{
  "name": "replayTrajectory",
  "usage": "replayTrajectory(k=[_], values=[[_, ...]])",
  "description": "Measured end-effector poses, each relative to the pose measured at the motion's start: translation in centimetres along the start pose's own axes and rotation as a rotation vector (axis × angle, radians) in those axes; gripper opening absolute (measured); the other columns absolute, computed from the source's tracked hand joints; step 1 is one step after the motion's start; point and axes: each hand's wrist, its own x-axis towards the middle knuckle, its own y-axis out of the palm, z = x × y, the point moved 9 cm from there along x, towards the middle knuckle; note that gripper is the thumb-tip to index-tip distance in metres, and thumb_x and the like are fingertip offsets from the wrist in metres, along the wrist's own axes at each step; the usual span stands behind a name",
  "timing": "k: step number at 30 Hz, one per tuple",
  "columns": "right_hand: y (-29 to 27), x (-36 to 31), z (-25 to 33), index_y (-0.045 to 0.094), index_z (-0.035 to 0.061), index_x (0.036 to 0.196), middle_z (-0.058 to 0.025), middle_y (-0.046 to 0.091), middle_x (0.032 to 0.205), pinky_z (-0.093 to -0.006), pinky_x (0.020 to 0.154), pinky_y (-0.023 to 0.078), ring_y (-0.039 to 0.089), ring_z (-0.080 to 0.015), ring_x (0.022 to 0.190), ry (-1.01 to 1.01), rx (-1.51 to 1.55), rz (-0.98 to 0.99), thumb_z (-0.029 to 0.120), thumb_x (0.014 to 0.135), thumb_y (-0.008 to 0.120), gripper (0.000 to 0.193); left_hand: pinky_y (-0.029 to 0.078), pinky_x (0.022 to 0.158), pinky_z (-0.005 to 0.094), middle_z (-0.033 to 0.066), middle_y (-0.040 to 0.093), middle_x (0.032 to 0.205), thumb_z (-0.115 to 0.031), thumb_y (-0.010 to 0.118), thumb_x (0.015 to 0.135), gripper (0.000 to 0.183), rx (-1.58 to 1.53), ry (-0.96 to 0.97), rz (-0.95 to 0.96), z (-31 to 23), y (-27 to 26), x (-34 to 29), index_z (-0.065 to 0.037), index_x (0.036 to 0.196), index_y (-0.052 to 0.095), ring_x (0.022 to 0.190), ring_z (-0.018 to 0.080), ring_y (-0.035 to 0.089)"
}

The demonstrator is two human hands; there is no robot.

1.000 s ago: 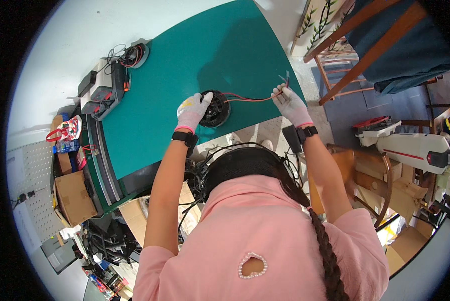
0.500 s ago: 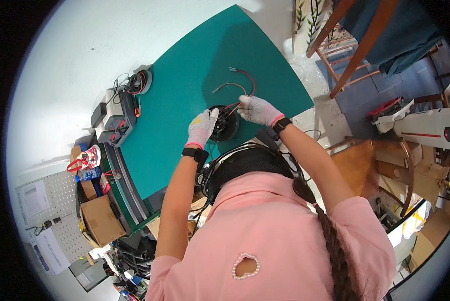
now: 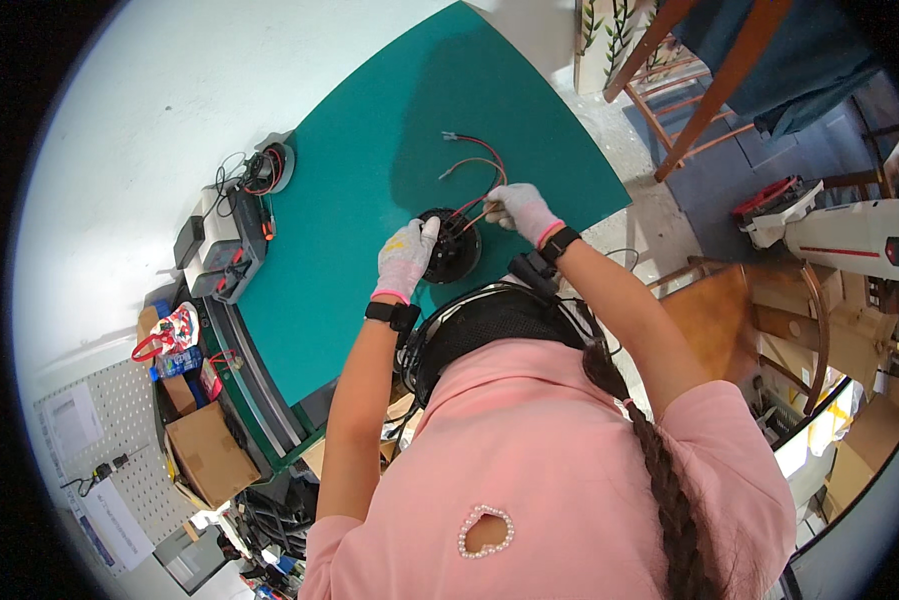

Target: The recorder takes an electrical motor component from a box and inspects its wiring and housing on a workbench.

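Note:
A round black housing [image 3: 453, 262] rests on the green table mat near my body, its inside partly covered by my hands. My left hand [image 3: 407, 255], in a white knitted glove, is closed on the housing's left rim, thumb on top. From inside the housing rise red and brownish wires [image 3: 477, 206]. Gloved as well, my right hand [image 3: 519, 212] pinches these wires to the right of the housing and a little above it. Their free ends curve away across the mat, and a pale connector [image 3: 450, 135] tips the red one.
The green mat [image 3: 359, 330] spreads under the work. Along its left edge stand a grey-white device [image 3: 219, 245] and another round part with wires [image 3: 274, 167]. A cardboard box [image 3: 211, 453] sits at lower left. Wooden chairs [image 3: 714, 90] stand to the right.
My right hand has moved slightly right, drawing the wires with it, and its grip on them has shifted. My left hand stays on the housing. The whole view has tilted a little.

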Motion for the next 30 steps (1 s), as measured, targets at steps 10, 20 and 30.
replayTrajectory(k=[10, 20, 30], values=[[-9.0, -0.7, 6.0, 0.054, 0.0028, 0.103, -0.0105, 0.061, 0.093, -0.0293, 0.07, 0.051, 0.062, -0.0205, 0.081, -0.265, 0.478, -0.08, 0.014, 0.089, 0.049, 0.018, 0.043, 0.081, 0.0435, 0.0131, 0.062, 0.094, -0.043, 0.04, 0.088, 0.041, -0.025, 0.327, -0.185, -2.8, -2.8, 0.7, -0.009, 0.098, 0.062, 0.092, 0.0335, 0.057], [-5.8, -0.2, 3.3, 0.038, 0.0075, 0.115, -0.0171, 0.051, 0.106, -0.0496, 0.081, 0.048, 0.058, -0.0318, 0.087, -0.155, 0.648, 0.127, 0.003, 0.084, 0.049, 0.033, 0.045, 0.079, 0.0364, 0.0136, 0.064, 0.093, -0.029, 0.054, 0.073, 0.031, -0.014, 0.335, 0.291, -7.4, -1.0, 5.0, -0.006, 0.089, 0.067, 0.09, 0.03, 0.059], [-0.9, 0.9, 2.6, 0.032, 0.0136, 0.12, -0.0209, 0.04, 0.111, -0.0542, 0.076, 0.047, 0.056, -0.0378, 0.082, -0.01, 0.533, 0.074, -0.008, 0.079, 0.046, 0.049, 0.041, 0.064, 0.0258, 0.001, 0.053, 0.078, -0.032, 0.058, 0.082, 0.033, -0.433, 0.174, 0.521, -6.6, 1.0, 4.2, -0.001, 0.094, 0.055, 0.071, 0.0108, 0.049]])
